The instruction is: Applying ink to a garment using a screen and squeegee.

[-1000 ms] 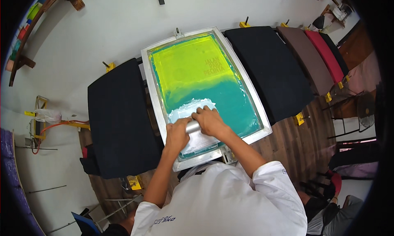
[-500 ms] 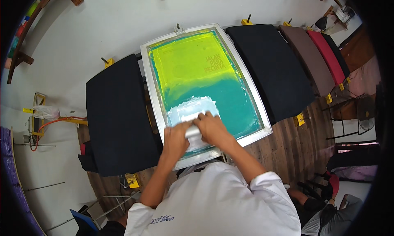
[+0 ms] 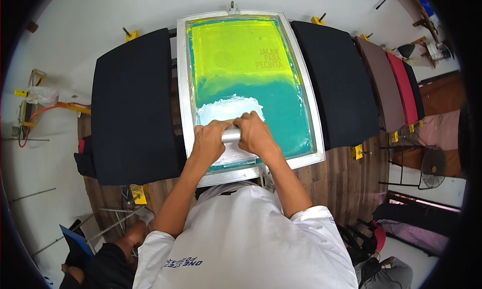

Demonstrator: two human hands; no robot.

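Note:
In front of me lies a silkscreen with a pale metal frame [image 3: 232, 175]. Its mesh [image 3: 283, 123] is teal nearer me and yellow-green at the far end, where faint lettering shows. At the near left of the mesh, a squeegee [image 3: 231, 135] with a silvery handle lies crosswise. My left hand [image 3: 208, 141] is closed round its left part, and my right hand [image 3: 254, 134] round its right part. Thick white ink [image 3: 231, 107] with a ragged far edge spreads just beyond the squeegee. A thinner white film shows on the near side. My hands hide much of the blade.
Padded black boards flank the screen, one on the left [image 3: 131, 103] and one on the right [image 3: 337, 83]. Farther right stand a brown board [image 3: 380, 83] and a red board [image 3: 404, 88]. A fan [image 3: 434, 167] stands at far right. Another person's leg [image 3: 131, 239] shows at lower left.
The whole view has shifted and turned slightly, so the screen sits higher in it. Both hands keep hold of the squeegee at the near left of the mesh.

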